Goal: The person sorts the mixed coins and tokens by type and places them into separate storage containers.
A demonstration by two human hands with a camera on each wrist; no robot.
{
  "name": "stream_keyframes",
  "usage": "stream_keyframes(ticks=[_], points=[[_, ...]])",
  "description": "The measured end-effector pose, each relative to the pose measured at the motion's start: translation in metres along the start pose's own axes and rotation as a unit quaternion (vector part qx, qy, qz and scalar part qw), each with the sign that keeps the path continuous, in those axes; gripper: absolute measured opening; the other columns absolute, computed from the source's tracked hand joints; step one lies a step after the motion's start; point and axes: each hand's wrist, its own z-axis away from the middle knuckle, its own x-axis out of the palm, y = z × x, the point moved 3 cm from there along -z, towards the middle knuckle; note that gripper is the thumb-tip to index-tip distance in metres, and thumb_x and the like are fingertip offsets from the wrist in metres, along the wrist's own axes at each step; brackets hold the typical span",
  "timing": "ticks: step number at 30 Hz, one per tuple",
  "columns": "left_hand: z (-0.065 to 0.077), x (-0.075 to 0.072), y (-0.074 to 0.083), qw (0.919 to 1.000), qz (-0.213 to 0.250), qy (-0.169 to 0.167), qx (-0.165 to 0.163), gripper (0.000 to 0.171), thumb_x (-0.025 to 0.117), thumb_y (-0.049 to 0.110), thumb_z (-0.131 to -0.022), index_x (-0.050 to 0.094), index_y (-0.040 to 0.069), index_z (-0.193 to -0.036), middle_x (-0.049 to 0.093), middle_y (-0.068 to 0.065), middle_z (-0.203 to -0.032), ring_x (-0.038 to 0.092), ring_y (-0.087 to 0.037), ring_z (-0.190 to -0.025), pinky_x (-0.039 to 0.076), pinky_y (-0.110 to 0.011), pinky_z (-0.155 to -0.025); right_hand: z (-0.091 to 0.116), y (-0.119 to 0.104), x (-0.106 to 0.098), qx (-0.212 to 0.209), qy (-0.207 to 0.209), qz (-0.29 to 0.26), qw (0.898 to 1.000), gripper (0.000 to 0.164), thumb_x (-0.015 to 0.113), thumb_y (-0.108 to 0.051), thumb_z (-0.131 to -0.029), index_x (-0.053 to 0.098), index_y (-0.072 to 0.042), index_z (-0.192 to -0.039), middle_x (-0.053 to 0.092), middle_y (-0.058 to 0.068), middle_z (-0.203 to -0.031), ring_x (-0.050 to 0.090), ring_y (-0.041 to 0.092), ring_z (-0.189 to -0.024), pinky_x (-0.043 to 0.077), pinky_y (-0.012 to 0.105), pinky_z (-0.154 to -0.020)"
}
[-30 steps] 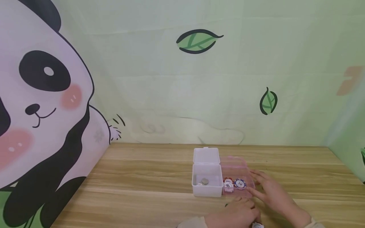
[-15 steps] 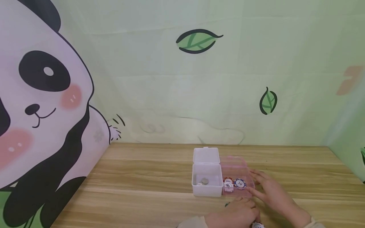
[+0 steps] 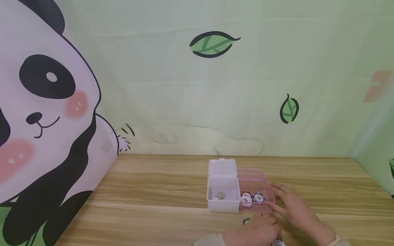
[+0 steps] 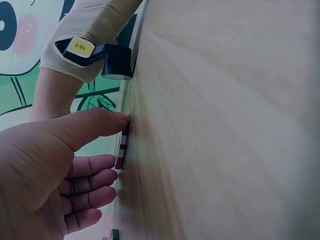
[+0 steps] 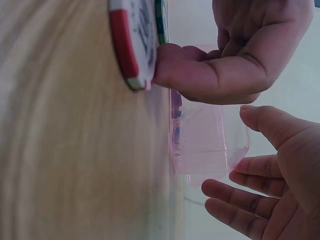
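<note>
My left hand (image 3: 253,229) is low over the table's front part, palm down. Its thumb tip touches a poker chip (image 3: 278,243) with a red and white edge, partly hidden by the hand. In the left wrist view, that chip (image 4: 121,150) shows edge-on beyond the gap between thumb and fingers. A green-edged chip (image 3: 245,221) peeks out left of the knuckles. My right hand (image 3: 297,208) rests at the right side of a clear pink box (image 3: 263,177), its fingers (image 5: 240,195) spread and nearly straight. Blue, red and white chips (image 3: 259,198) lie inside the box.
Against the pink box's left side stands a white box (image 3: 224,206), its lid (image 3: 222,168) tipped back. A few coins (image 3: 220,195) lie in it. The wooden table (image 3: 147,191) meets a printed panda curtain (image 3: 154,95) behind.
The left hand has shifted slightly right, so more of the green-edged chip shows. The chip at the thumb is a little more visible. The right hand and both boxes have stayed put.
</note>
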Motion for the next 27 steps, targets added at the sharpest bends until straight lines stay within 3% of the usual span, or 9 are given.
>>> stream_keyframes(ticks=[7,12,21,27], points=[[0.0,0.001,0.001,0.9998,0.009,-0.011,-0.011,0.014,0.062,0.04,-0.089,0.068,0.039,-0.102,0.06,0.022,-0.109,0.049,0.004,-0.113,0.037,-0.018,-0.101,0.0,-0.001,0.0,-0.004,0.001,0.005,1.0,0.054,0.072,-0.028,-0.084,0.059,0.005,-0.124,0.056,0.024,-0.132,0.056,0.044,-0.116,0.045,0.057,-0.097],[0.003,-0.003,0.001,0.9999,-0.011,0.008,-0.002,0.011,0.06,0.039,-0.09,0.067,0.036,-0.099,0.061,0.021,-0.108,0.051,0.005,-0.111,0.037,-0.018,-0.1,0.0,-0.001,0.0,-0.004,0.001,0.002,1.0,0.053,0.071,-0.028,-0.084,0.059,0.005,-0.124,0.056,0.025,-0.132,0.057,0.043,-0.115,0.045,0.057,-0.096],[0.011,-0.012,-0.001,0.9997,-0.023,0.004,-0.004,0.018,0.064,0.042,-0.087,0.063,0.035,-0.103,0.058,0.021,-0.114,0.048,0.004,-0.115,0.035,-0.017,-0.103,0.0,-0.001,-0.001,0.001,-0.004,-0.009,1.0,0.053,0.071,-0.026,-0.084,0.058,0.006,-0.124,0.056,0.025,-0.131,0.059,0.042,-0.112,0.047,0.057,-0.095],[0.016,-0.017,-0.005,0.9973,-0.063,0.038,0.0,0.025,0.068,0.046,-0.082,0.062,0.035,-0.103,0.059,0.019,-0.112,0.05,0.001,-0.113,0.035,-0.017,-0.099,0.0,-0.001,-0.001,-0.001,-0.002,-0.008,1.0,0.053,0.072,-0.028,-0.084,0.059,0.006,-0.124,0.057,0.024,-0.13,0.06,0.042,-0.111,0.047,0.056,-0.095]])
